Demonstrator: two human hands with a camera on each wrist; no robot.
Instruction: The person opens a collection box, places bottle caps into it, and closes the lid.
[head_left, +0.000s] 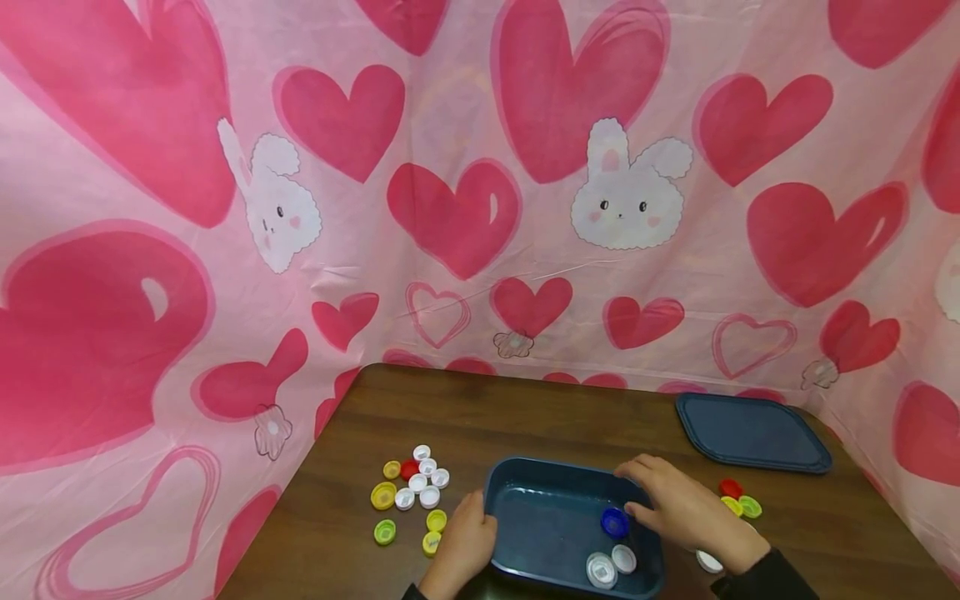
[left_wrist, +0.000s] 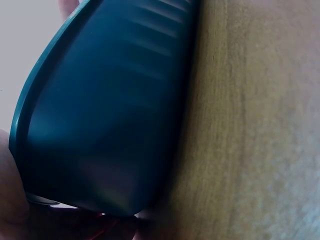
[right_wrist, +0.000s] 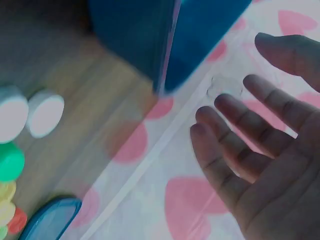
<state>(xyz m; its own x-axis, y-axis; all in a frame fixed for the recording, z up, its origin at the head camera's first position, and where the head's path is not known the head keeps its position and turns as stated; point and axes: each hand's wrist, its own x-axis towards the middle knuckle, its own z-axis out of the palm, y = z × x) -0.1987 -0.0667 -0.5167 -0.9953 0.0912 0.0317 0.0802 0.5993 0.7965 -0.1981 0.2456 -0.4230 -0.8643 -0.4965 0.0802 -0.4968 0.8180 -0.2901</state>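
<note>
1. Low in the middle of the head view sits a dark blue tub (head_left: 525, 487) on the brown table (head_left: 525, 417), pulled close to the person, probably so both hands reach it easily.

2. The left hand (head_left: 465, 542) is at the tub's lower-left corner, fingers against its outer wall, which looks like a way of steadying it. The left wrist view shows only the tub's side (left_wrist: 100, 115) filling the left of the frame, with a bit of skin at the edge. I cannot tell whether the fingers curl round the rim or merely rest against it.

3. The right hand (head_left: 675, 508) lies over the tub's right rim, palm down, fingers spread and loose, gripping nothing. The right wrist view confirms it: its fingers (right_wrist: 240, 125) are straight and apart, with bare air between them.

4. Just under those fingertips, inside the tub, lies a blue cap (head_left: 614, 522). Two white caps (head_left: 611, 565) rest near the tub's lower-right corner.

5. A cluster of caps (head_left: 412, 492), white, yellow, red and green, is spread left of the tub beside the left hand. A smaller group (head_left: 738, 498) sits right of the tub, past the right wrist.

6. The tub's lid (head_left: 753, 433) lies flat at the right rear of the table, well apart from the tub, leaving it open.
</note>
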